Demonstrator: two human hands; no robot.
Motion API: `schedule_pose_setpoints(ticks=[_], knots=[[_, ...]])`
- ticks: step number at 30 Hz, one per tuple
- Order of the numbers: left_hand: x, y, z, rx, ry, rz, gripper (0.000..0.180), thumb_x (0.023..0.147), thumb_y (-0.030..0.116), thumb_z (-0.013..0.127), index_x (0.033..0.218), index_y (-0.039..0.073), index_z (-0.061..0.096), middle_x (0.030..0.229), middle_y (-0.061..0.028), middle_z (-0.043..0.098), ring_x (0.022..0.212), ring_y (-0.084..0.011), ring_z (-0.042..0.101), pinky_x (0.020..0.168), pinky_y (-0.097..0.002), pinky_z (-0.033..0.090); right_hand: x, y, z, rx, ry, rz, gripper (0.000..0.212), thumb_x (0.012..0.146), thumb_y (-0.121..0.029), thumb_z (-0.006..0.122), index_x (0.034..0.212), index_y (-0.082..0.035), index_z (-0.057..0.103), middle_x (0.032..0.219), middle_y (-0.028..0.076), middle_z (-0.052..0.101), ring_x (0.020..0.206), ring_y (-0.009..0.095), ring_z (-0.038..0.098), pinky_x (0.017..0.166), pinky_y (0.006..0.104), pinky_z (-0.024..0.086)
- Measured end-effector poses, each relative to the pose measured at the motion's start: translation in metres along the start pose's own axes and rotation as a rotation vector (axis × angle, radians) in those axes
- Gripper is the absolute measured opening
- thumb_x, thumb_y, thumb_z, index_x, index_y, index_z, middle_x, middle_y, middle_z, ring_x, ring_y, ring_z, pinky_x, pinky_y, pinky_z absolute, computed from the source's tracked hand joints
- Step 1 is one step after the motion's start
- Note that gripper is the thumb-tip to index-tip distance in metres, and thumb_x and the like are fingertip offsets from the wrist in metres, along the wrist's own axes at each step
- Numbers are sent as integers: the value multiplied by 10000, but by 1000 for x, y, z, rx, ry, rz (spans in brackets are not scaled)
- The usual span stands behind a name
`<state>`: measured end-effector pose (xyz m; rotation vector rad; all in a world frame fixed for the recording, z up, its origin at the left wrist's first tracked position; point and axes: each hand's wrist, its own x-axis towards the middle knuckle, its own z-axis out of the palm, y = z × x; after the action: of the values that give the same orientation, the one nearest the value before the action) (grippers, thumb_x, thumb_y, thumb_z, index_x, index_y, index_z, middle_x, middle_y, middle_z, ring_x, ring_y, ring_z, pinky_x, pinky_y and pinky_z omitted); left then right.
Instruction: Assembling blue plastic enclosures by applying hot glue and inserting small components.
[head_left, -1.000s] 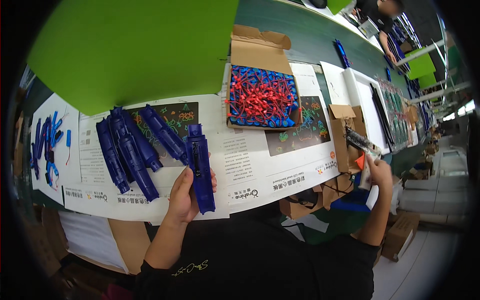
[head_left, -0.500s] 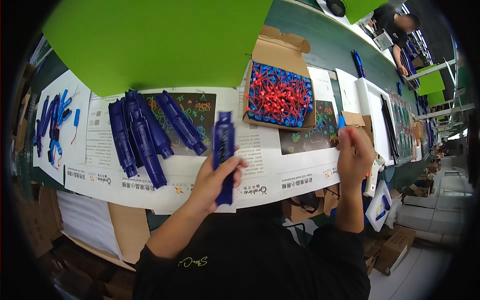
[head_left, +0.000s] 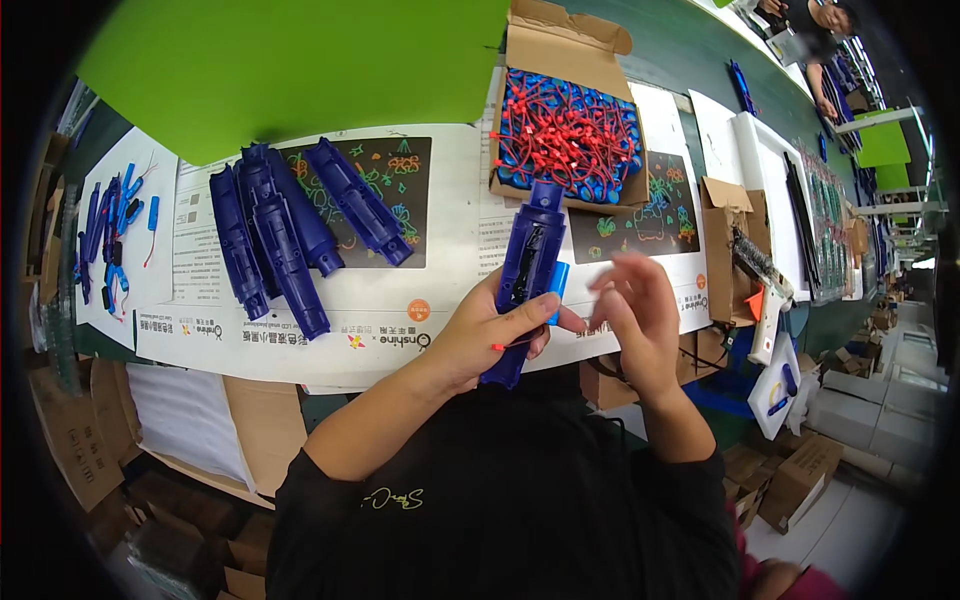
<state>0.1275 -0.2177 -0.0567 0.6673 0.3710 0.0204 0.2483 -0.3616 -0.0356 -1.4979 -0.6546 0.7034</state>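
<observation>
My left hand [head_left: 490, 325] grips a dark blue plastic half-shell [head_left: 532, 240], its hollow side up with black material inside. The same hand holds a light blue cylindrical battery [head_left: 560, 285] against the shell's right side, under the thumb. A small red connector [head_left: 497, 347] shows by the palm, on a thin red wire. To the right, my right hand [head_left: 645, 320] has its fingers apart, with nothing visible in them. Several more half-shells [head_left: 285, 240] lie piled at left. Beyond the held shell, a cardboard box [head_left: 560, 45] contains many blue batteries [head_left: 575, 140] with red wires.
A large green panel [head_left: 290, 80] covers the back left. Loose batteries [head_left: 153, 215] lie on white paper at far left. At right are a small cardboard box [head_left: 722, 200], a glue gun [head_left: 768, 325] and a white tray [head_left: 755, 150]. A co-worker [head_left: 815, 60] is at far right.
The battery has moved from my right hand to beside the shell in my left hand. The right hand has opened and come inward; the left has moved right with the shell.
</observation>
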Motion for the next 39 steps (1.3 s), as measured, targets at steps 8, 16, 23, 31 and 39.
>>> schedule_pose_setpoints(ticks=[8, 16, 23, 31, 39], knots=[[1, -8, 10, 54, 68, -18, 349, 920, 310, 519, 1118, 29, 455, 852, -106, 598, 609, -89, 523, 549, -227, 445, 10, 12, 4, 500, 62, 279, 192, 845, -14, 601, 1027, 41, 577, 953, 132, 640, 741, 145, 608, 654, 246, 488], [16, -25, -9, 94, 92, 60, 356, 984, 376, 263, 1077, 73, 427, 889, -55, 557, 667, -80, 527, 621, -224, 445, 16, -22, -10, 211, -290, 387, 142, 743, 18, 710, 847, 71, 630, 801, 141, 666, 716, 149, 647, 651, 249, 541], [13, -28, 3, 51, 94, 52, 355, 985, 370, 266, 1097, 91, 454, 863, -45, 549, 727, -112, 538, 644, -250, 446, 26, -8, 8, 44, 35, 50, 110, 744, 30, 707, 831, 56, 646, 826, 113, 663, 736, 116, 623, 671, 220, 507], [14, -33, 8, -29, 56, 100, 361, 986, 386, 265, 1107, 100, 450, 857, -47, 549, 729, -120, 547, 641, -253, 447, 30, 12, 16, -101, 126, -248, 102, 737, 71, 689, 812, 41, 627, 905, 161, 637, 850, 185, 609, 771, 266, 488], [13, -36, 13, 4, 61, 146, 360, 992, 368, 233, 1083, 86, 438, 826, -52, 542, 663, -101, 529, 583, -235, 440, 27, 26, 22, -377, 203, -401, 141, 724, 29, 720, 848, 0, 660, 898, 34, 437, 748, 99, 477, 668, 208, 422]])
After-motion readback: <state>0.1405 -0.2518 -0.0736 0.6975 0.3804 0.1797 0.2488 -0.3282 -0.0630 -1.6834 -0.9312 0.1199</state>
